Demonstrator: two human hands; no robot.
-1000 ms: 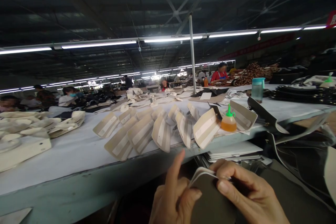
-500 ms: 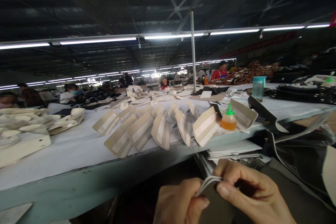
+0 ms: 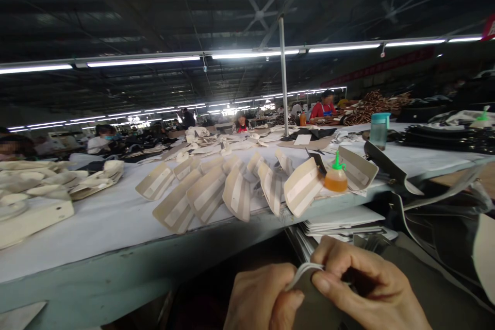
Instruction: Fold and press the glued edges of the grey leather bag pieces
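Head view shows two bare hands working below and nearer than the amber bottle (image 3: 336, 180), which stands upright with its green nozzle on the near edge of the worktable (image 3: 104, 224). Both hands grip one dark panel (image 3: 315, 296), whose curved, pale edge arches up between them; the panel is held below the bottle, slightly to its left, and its lower part runs out of the picture. The left hand (image 3: 263, 294), lower left of the bottle, has its fingers curled and pinches the edge between thumb and bent forefinger. The right hand (image 3: 367, 281), below the bottle, pinches the same edge between thumb and forefinger, its other fingers folded and partly hidden.

Between the bottle and the right hand, a stack of pale sheets (image 3: 344, 223) sits lower than the tabletop. Left of the bottle, curved beige pieces (image 3: 238, 197) stand close together, and a cream pile (image 3: 33, 216) lies well apart, farther left. Just behind the bottle and to its right leans another beige flap (image 3: 359, 169); beyond that stands a blue-lidded jar (image 3: 378, 133). Well beyond the bottle sits a person in red (image 3: 323, 109).
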